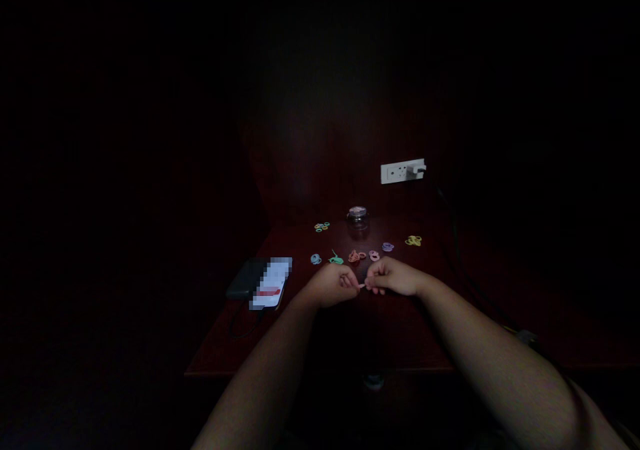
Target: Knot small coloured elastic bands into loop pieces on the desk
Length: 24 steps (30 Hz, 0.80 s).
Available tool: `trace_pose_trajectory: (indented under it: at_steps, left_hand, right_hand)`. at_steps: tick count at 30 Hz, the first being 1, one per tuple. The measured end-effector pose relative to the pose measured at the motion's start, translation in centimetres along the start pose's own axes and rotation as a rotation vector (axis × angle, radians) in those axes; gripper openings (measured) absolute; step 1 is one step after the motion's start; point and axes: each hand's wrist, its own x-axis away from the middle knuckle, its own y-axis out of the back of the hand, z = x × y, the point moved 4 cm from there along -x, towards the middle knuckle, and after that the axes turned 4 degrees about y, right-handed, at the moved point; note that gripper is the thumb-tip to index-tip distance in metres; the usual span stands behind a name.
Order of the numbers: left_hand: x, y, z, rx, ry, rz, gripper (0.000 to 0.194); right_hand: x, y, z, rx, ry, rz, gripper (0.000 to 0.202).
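Note:
My left hand (339, 285) and my right hand (391, 277) meet over the table, fingertips pinched. A small pale pink hair tie (363, 285) spans the short gap between them, gripped at both ends. Just beyond my fingers lie little piles of hair ties sorted by colour: blue (315, 259), green (336, 259), coral red (355, 257), pink (374, 256) and purple (387, 247). Farther right is a yellow pile (413, 241). A mixed-colour group of small rings (321, 227) lies at the back left.
A small clear jar with a lid (357, 215) stands at the back of the dark red table (240, 351). On the left, a lit phone (271, 283) lies against a dark flat case (244, 278). A wall socket (395, 173) holds a plug; a cable runs down the right.

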Motion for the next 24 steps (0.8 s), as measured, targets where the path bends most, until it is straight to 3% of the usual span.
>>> trace_pose_trajectory:
  at_steps: [9,18,24]
  left_hand:
    - [0.01,-0.13,-0.34,0.024,-0.063,-0.037,0.015]
    - [-0.39,0.24,-0.27,-0.022,-0.146,-0.174,0.019]
    - [-0.30,0.35,-0.50,-0.020,-0.139,-0.180,0.019]
  right_hand:
    - [-0.08,-0.14,0.01,0.007,-0.029,-0.024,0.034]
    - [-0.33,-0.50,0.54,0.102,0.040,-0.123,0.037]
    - [-0.19,-0.41,0.74,0.098,0.125,-0.125,0.031]
